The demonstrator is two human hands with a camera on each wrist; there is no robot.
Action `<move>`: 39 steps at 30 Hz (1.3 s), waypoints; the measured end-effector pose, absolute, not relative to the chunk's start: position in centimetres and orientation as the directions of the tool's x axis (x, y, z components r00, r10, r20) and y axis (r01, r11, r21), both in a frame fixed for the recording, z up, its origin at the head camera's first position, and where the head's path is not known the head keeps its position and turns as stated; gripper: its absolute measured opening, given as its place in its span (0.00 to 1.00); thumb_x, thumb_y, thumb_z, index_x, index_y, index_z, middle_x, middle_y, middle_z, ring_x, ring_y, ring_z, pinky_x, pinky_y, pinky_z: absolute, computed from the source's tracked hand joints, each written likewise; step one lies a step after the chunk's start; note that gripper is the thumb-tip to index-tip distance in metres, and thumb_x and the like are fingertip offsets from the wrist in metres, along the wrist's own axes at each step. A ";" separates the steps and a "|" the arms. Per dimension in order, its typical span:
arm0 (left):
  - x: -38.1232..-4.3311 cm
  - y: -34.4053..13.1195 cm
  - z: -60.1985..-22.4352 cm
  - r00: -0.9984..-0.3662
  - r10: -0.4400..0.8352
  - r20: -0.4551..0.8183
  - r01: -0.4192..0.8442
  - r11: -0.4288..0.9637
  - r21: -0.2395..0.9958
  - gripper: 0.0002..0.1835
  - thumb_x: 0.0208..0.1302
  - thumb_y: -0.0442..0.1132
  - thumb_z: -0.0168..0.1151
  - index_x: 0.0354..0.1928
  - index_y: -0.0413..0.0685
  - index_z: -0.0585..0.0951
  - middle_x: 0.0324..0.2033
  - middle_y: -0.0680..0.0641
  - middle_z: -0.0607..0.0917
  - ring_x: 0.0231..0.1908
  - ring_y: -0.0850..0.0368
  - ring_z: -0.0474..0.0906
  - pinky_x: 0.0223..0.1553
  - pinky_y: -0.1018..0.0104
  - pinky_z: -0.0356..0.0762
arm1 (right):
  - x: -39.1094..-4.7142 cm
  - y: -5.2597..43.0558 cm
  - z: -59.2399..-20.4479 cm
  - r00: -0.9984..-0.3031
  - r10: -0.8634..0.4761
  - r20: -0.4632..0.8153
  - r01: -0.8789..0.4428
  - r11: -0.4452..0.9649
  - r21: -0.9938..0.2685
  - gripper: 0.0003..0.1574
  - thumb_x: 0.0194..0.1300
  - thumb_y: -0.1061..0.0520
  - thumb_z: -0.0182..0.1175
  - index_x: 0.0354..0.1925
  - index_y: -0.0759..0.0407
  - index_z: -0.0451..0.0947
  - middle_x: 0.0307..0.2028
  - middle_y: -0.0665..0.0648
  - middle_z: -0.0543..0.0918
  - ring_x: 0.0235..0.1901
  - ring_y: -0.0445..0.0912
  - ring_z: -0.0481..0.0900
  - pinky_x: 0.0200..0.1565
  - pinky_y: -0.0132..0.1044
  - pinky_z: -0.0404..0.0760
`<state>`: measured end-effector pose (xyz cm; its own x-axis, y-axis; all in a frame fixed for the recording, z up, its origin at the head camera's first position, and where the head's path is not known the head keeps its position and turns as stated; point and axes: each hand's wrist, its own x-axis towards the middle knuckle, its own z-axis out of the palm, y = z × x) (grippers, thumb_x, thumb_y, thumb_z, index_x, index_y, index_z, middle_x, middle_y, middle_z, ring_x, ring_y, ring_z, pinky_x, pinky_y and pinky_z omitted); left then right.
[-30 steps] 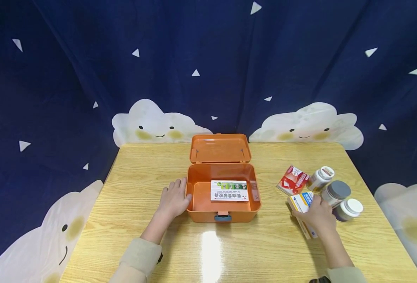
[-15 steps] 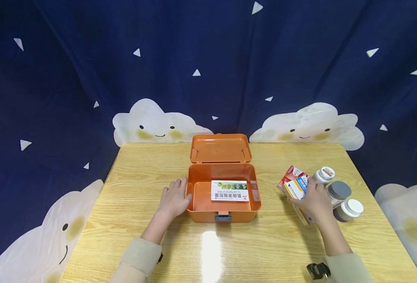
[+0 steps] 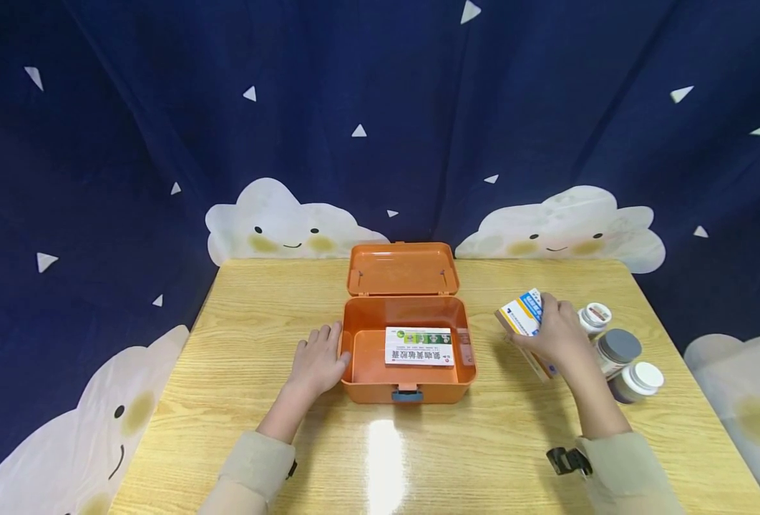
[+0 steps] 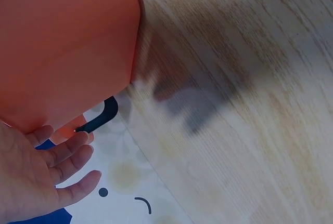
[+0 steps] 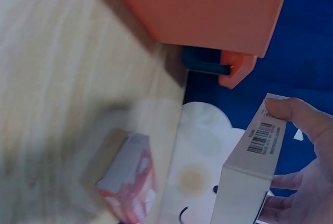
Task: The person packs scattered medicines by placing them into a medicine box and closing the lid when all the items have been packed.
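Observation:
My right hand (image 3: pixel 560 332) grips a white, blue and orange medicine box (image 3: pixel 525 312) between thumb and fingers, held tilted above the table. In the right wrist view the medicine box (image 5: pixel 250 167) shows its barcode end, the thumb on its top edge. My left hand (image 3: pixel 315 361) rests at the left rim of an orange case (image 3: pixel 370 392), fingers loosely extended. In the left wrist view the fingers of the left hand (image 4: pixel 39 174) lie beside the case's wall. The case's lid (image 3: pixel 402 270) is up. Inside it lies a white and green medicine box (image 3: pixel 419 350).
On the right of the table (image 3: pixel 277 293) stand a white-capped bottle (image 3: pixel 594 316), a grey-capped bottle (image 3: pixel 618 349) and another white-capped bottle (image 3: pixel 637 380). A red and white box (image 5: pixel 132 177) on the table shows in the right wrist view. A blue curtain (image 3: pixel 328 172) hangs behind.
My right hand has lifted the white, blue and orange medicine box off the table and carried it left and away from the bottles. The left hand has stayed at the case.

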<state>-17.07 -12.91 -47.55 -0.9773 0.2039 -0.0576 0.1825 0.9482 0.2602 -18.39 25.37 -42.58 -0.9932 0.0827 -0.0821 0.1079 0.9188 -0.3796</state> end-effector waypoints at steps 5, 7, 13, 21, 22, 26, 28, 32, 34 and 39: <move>-17.1 -12.9 -47.5 -0.977 0.205 -0.058 0.184 0.948 0.261 0.29 0.61 0.48 0.46 0.62 0.43 0.60 0.50 0.41 0.70 0.51 0.44 0.66 0.45 0.47 0.64 | -19.1 24.4 -41.5 -0.997 0.049 -0.060 0.068 0.921 -0.384 0.65 0.42 0.42 0.68 0.65 0.73 0.46 0.48 0.77 0.63 0.43 0.64 0.65 0.41 0.56 0.67; -17.1 -12.9 -47.5 -0.977 0.206 -0.060 0.183 0.947 0.264 0.29 0.61 0.48 0.46 0.62 0.43 0.60 0.51 0.41 0.70 0.51 0.44 0.65 0.45 0.47 0.64 | -19.4 24.1 -41.2 -0.998 0.035 -0.055 0.053 0.926 -0.374 0.65 0.42 0.42 0.68 0.65 0.73 0.46 0.48 0.76 0.64 0.44 0.64 0.65 0.40 0.56 0.67; -17.1 -12.9 -47.5 -0.977 0.203 -0.063 0.179 0.947 0.268 0.29 0.60 0.48 0.46 0.63 0.43 0.60 0.52 0.41 0.70 0.52 0.43 0.65 0.46 0.47 0.64 | -20.0 23.1 -40.1 -0.999 -0.016 -0.052 0.006 0.917 -0.398 0.64 0.43 0.43 0.68 0.66 0.72 0.46 0.51 0.77 0.62 0.46 0.64 0.64 0.41 0.57 0.67; -17.1 -12.9 -47.5 -0.979 0.196 -0.056 0.174 0.946 0.273 0.29 0.60 0.48 0.46 0.62 0.43 0.61 0.51 0.40 0.70 0.52 0.43 0.65 0.46 0.46 0.64 | -20.6 21.1 -38.7 -0.994 -0.097 -0.049 -0.068 0.908 -0.413 0.63 0.43 0.43 0.68 0.66 0.69 0.48 0.55 0.77 0.60 0.48 0.63 0.63 0.44 0.59 0.67; -17.1 -12.9 -47.5 -0.979 0.196 -0.056 0.173 0.946 0.273 0.29 0.60 0.48 0.46 0.62 0.43 0.61 0.51 0.40 0.70 0.52 0.43 0.65 0.46 0.46 0.64 | -20.7 20.8 -38.6 -0.993 -0.103 -0.049 -0.074 0.906 -0.416 0.63 0.42 0.44 0.68 0.66 0.69 0.48 0.55 0.77 0.60 0.48 0.63 0.63 0.45 0.59 0.66; -17.1 -12.9 -47.6 -0.979 0.197 -0.054 0.175 0.946 0.274 0.29 0.59 0.48 0.46 0.62 0.43 0.61 0.51 0.40 0.71 0.51 0.43 0.66 0.45 0.47 0.64 | -21.0 19.5 -38.1 -0.991 -0.125 -0.046 -0.095 0.904 -0.417 0.62 0.42 0.45 0.69 0.66 0.67 0.49 0.57 0.76 0.60 0.50 0.63 0.63 0.47 0.60 0.66; -17.1 -12.9 -47.7 -0.979 0.198 -0.052 0.177 0.945 0.276 0.29 0.59 0.48 0.46 0.62 0.43 0.61 0.50 0.40 0.71 0.51 0.43 0.66 0.44 0.47 0.64 | -21.2 18.8 -37.9 -0.990 -0.137 -0.044 -0.107 0.905 -0.413 0.62 0.41 0.44 0.69 0.67 0.65 0.49 0.56 0.74 0.61 0.50 0.63 0.63 0.47 0.59 0.66; -17.1 -12.9 -47.7 -0.979 0.198 -0.050 0.177 0.944 0.279 0.29 0.59 0.47 0.46 0.62 0.43 0.60 0.50 0.40 0.71 0.50 0.43 0.66 0.44 0.47 0.64 | -21.6 17.5 -37.6 -0.985 -0.167 -0.050 -0.133 0.906 -0.401 0.62 0.41 0.45 0.70 0.67 0.62 0.50 0.54 0.71 0.63 0.49 0.61 0.64 0.46 0.57 0.66; -17.1 -12.9 -47.7 -0.979 0.198 -0.050 0.177 0.945 0.276 0.29 0.59 0.47 0.46 0.61 0.44 0.61 0.49 0.41 0.71 0.50 0.43 0.66 0.43 0.48 0.64 | -21.7 17.0 -37.6 -0.981 -0.188 -0.056 -0.151 0.906 -0.395 0.62 0.41 0.45 0.70 0.67 0.62 0.50 0.54 0.70 0.63 0.49 0.60 0.64 0.47 0.57 0.67; -17.2 -12.9 -47.7 -0.979 0.196 -0.051 0.175 0.946 0.273 0.28 0.59 0.47 0.46 0.60 0.44 0.61 0.49 0.41 0.71 0.48 0.44 0.67 0.42 0.49 0.64 | -22.0 15.6 -37.5 -0.968 -0.246 -0.058 -0.206 0.901 -0.382 0.62 0.39 0.46 0.71 0.66 0.63 0.51 0.56 0.70 0.63 0.50 0.59 0.64 0.50 0.56 0.66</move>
<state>-17.15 -12.87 -47.71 -0.9793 0.1961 -0.0509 0.1752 0.9459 0.2733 -22.00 15.59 -37.54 -0.9676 -0.2458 -0.0580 -0.2060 0.9008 -0.3823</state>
